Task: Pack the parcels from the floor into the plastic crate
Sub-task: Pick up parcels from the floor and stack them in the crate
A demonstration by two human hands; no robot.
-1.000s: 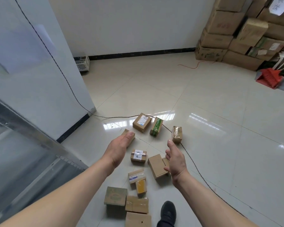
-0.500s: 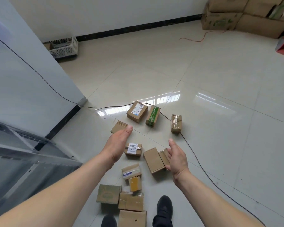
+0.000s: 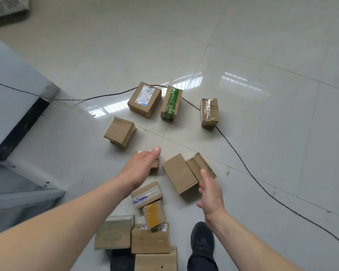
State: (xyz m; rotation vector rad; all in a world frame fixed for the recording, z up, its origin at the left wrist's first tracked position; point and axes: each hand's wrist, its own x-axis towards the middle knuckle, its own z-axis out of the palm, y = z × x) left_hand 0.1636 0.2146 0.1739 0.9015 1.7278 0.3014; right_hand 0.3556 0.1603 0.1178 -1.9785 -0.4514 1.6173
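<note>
Both hands open and empty, left hand [image 3: 140,169] and right hand [image 3: 210,190] flanking the plain brown parcel [image 3: 179,173]: stiff, probably light cardboard, best gripped across its long sides.

Two bare forearms enter from the bottom edge, one from about 8 o'clock and one from about 5 o'clock, with no sleeve, watch or ring visible on either. The left hand [image 3: 140,167] and the right hand [image 3: 210,194] are both ungloved, with short nails. At 6 o'clock, a black lace-up shoe [image 3: 202,238] with a matte, knitted-looking upper shows on the right foot, and dark trouser fabric meets it at the ankle. Left of it, a dark trouser leg [image 3: 121,260] shows at the bottom edge.
</note>
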